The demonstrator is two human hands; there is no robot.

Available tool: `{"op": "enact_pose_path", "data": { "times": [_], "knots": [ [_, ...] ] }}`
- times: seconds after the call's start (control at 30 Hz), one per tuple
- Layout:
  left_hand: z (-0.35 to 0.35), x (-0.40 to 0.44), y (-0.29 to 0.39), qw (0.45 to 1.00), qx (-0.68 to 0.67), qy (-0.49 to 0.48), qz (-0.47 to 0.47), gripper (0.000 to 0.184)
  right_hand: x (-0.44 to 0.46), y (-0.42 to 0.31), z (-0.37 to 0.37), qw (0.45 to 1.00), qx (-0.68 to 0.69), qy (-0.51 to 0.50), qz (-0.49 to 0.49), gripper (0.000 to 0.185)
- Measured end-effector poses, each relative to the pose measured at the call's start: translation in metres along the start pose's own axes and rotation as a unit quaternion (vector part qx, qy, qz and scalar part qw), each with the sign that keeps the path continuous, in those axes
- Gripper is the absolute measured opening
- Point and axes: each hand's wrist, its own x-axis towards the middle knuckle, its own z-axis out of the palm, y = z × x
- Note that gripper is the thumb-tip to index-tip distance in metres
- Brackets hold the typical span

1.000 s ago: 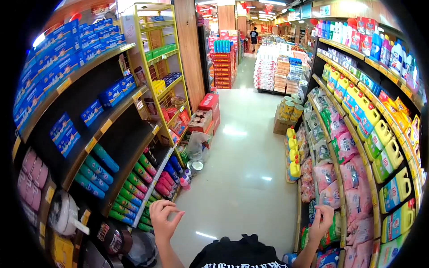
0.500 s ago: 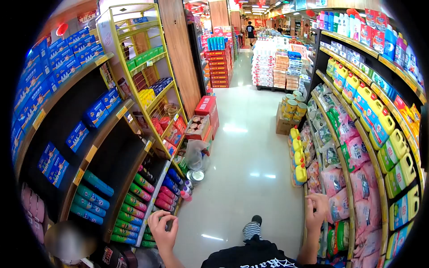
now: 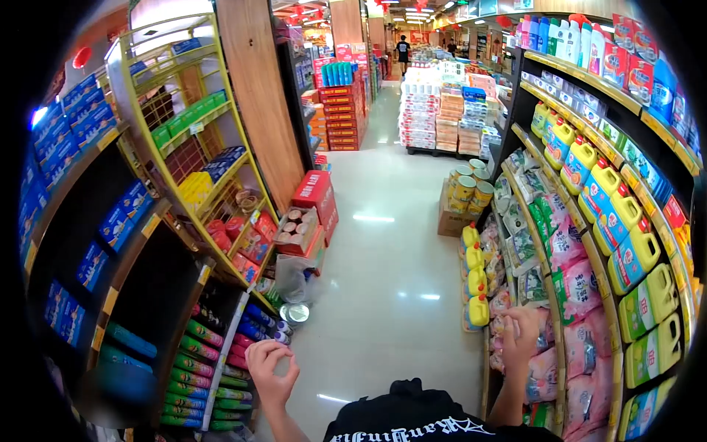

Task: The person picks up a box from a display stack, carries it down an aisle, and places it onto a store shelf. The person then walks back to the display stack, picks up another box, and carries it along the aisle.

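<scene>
My left hand (image 3: 271, 372) is raised in front of me, thumb and index finger curled together into a ring with nothing in it. Behind it on the left lower shelf lie rows of green and pink spray cans (image 3: 197, 351). My right hand (image 3: 520, 335) is also lifted, its fingers bent in and closed on nothing I can see. Pink plastic packs (image 3: 541, 376) on the right shelf show behind that hand, and no contact with them is visible. Yellow-capped jugs (image 3: 477, 313) stand on the floor just beyond it.
A tiled aisle (image 3: 368, 258) runs ahead between shelves. Left are a yellow wire rack (image 3: 247, 173) and red cartons (image 3: 315, 193). Tins (image 3: 464, 190) on a cardboard box stand at right. Farther off is a pallet stack (image 3: 421, 110); a person (image 3: 403, 51) is beyond.
My view has moved forward along the aisle and swung slightly right. The left rack and right-hand jugs appear nearer. Both hands stay raised and curled. My foot has dropped out of sight.
</scene>
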Motion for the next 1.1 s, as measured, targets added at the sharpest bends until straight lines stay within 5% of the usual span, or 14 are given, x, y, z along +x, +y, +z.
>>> {"op": "enact_pose_path", "data": {
  "times": [0.5, 0.8, 1.1],
  "knots": [
    [0.157, 0.136, -0.037, 0.992, -0.053, -0.085, 0.074, 0.013, 0.043, 0.064, 0.062, 0.986, -0.072, 0.064, 0.134, 0.007],
    [0.205, 0.261, -0.119, 0.991, -0.08, -0.028, 0.101, 0.014, 0.145, 0.055, 0.168, 0.99, -0.083, 0.08, 0.077, 0.007],
    [0.248, 0.309, -0.189, 0.993, -0.047, -0.101, 0.042, 0.016, 0.194, 0.061, 0.265, 0.991, -0.087, 0.052, 0.092, 0.007]
  ]
}}
